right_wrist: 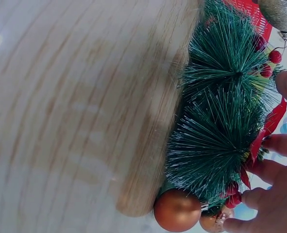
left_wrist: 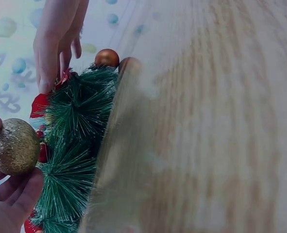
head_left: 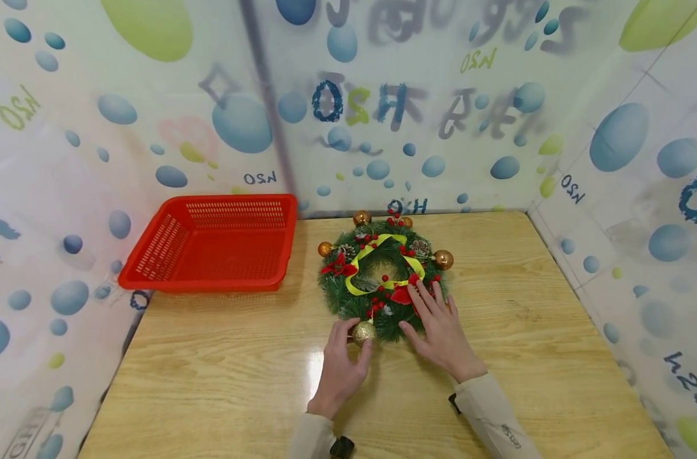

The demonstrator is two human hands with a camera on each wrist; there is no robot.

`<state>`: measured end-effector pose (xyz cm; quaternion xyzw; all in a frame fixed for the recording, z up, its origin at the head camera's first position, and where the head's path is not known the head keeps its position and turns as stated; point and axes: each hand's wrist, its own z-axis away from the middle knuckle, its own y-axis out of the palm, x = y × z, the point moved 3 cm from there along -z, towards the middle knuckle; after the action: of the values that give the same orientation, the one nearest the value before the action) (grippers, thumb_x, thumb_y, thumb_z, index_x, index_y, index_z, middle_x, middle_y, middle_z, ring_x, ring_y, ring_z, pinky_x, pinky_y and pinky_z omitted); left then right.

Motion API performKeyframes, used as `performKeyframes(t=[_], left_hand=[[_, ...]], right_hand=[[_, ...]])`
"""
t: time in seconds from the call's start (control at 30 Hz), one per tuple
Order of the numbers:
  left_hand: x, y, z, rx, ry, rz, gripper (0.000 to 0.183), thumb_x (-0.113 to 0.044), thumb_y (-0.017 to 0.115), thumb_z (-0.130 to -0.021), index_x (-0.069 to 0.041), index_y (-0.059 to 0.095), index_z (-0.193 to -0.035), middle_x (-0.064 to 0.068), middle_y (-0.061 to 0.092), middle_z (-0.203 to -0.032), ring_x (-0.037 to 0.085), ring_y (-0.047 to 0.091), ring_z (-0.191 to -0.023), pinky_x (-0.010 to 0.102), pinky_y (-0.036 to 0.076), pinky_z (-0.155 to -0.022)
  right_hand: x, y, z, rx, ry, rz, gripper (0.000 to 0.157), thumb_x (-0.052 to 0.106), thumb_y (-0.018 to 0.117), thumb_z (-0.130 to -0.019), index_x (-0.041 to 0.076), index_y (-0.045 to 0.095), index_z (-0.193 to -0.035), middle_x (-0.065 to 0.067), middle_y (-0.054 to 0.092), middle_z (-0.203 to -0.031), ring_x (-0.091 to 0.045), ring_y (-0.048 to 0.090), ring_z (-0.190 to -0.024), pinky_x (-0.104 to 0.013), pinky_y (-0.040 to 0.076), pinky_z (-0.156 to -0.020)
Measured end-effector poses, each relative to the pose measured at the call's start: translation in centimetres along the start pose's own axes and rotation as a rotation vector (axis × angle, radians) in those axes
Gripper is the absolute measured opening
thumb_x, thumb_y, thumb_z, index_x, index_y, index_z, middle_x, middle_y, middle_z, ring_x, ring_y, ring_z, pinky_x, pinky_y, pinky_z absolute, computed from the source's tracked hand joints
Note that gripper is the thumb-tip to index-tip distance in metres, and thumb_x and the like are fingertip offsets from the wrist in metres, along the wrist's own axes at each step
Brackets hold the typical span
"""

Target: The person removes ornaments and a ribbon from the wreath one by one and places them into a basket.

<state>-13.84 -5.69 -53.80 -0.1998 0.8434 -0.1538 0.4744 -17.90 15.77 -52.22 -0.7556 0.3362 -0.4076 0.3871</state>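
Note:
A green pine wreath [head_left: 337, 293] lies on the wooden table, dressed with a yellow ribbon [head_left: 352, 288], red berries, pinecones and red flowers. At its near edge my left hand [head_left: 342, 366] pinches a gold glitter bauble [head_left: 364, 333] between thumb and fingers. The left wrist view shows that bauble [left_wrist: 14, 146] close up beside the green needles. My right hand [head_left: 442, 335] rests on the wreath's near right side, fingers spread over a red flower [head_left: 402, 294]. In the right wrist view, those fingers [right_wrist: 267, 170] touch the red petals.
A red plastic basket [head_left: 210, 284] stands at the table's back left, with a slotted wall. Copper baubles [head_left: 443, 259] stick out around the wreath's rim. Behind the wooden table [head_left: 532, 357] hangs a patterned curtain [head_left: 405, 153] with blue and green dots.

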Motion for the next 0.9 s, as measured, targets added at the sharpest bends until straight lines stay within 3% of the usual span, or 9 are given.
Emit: performKeyframes(t=[0.37, 0.9], left_hand=[[-0.3, 0.7, -0.3, 0.03, -0.006, 0.033, 0.041, -0.009, 0.069, -0.093, 0.004, 0.056, -0.13, 0.012, 0.061, -0.116, 0.022, 0.065, -0.1, 0.03, 0.061, -0.082], [-0.8, 1.2, -1.0, 0.008, -0.041, 0.033, 0.042, -0.013, 0.068, -0.094, 0.001, 0.056, -0.131, 0.011, 0.06, -0.119, 0.019, 0.063, -0.102, 0.029, 0.059, -0.083]], right_hand=[[-0.2, 0.0, 0.0, -0.002, 0.003, 0.002, 0.074, 0.038, 0.067, -0.095, 0.01, 0.038, -0.157, -0.018, 0.036, -0.162, -0.05, 0.027, -0.149, -0.077, 0.025, -0.113], [-0.2, 0.0, 0.0, -0.005, 0.007, -0.007, 0.073, 0.037, 0.067, -0.095, 0.01, 0.038, -0.157, -0.017, 0.035, -0.162, -0.05, 0.027, -0.149, -0.077, 0.024, -0.113]])
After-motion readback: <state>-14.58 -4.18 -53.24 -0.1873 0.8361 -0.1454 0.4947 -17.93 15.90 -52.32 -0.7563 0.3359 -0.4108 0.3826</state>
